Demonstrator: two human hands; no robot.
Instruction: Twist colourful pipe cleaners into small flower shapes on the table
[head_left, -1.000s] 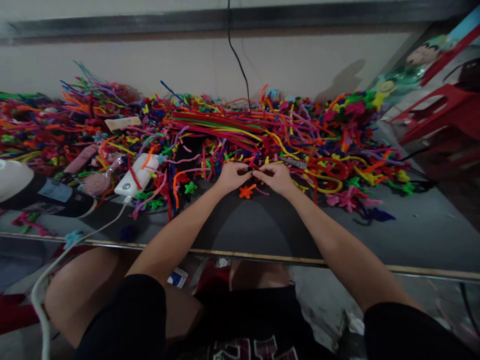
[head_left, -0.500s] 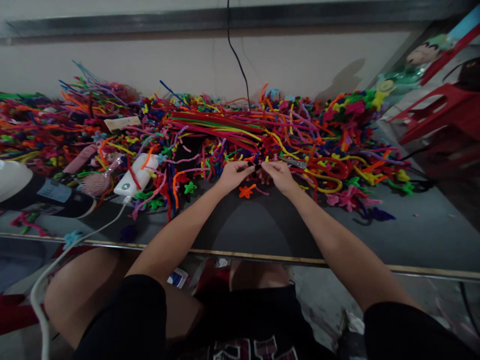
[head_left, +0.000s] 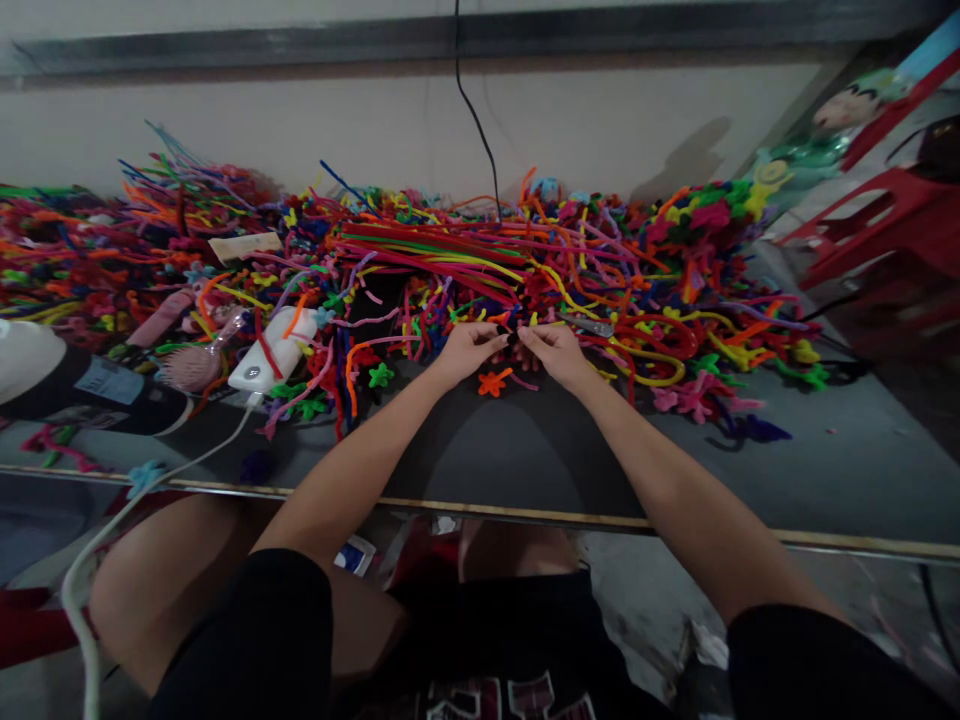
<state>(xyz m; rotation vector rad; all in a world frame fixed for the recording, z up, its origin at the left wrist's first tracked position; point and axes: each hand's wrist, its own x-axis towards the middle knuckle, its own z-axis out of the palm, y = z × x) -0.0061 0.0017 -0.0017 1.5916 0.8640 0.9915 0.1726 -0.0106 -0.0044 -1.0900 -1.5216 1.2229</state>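
My left hand is closed in a pinch on a small dark pipe cleaner piece, whose exact shape I cannot make out. Close beside it, my right hand pinches at the same piece, its fingertips almost meeting the left ones. Just below the hands, an orange pipe cleaner flower lies on the dark table. A bundle of long straight pipe cleaners, mostly red with some green and yellow, is spread behind the hands.
Heaps of coloured pipe cleaners line the wall. To the left lie a white power bank with a cable, a pink hairbrush and a dark tumbler. Scissors rest right of my hands. A red chair stands far right.
My right hand has shifted slightly left, bringing its fingertips closer to my left hand at the dark piece. My left hand has hardly moved.
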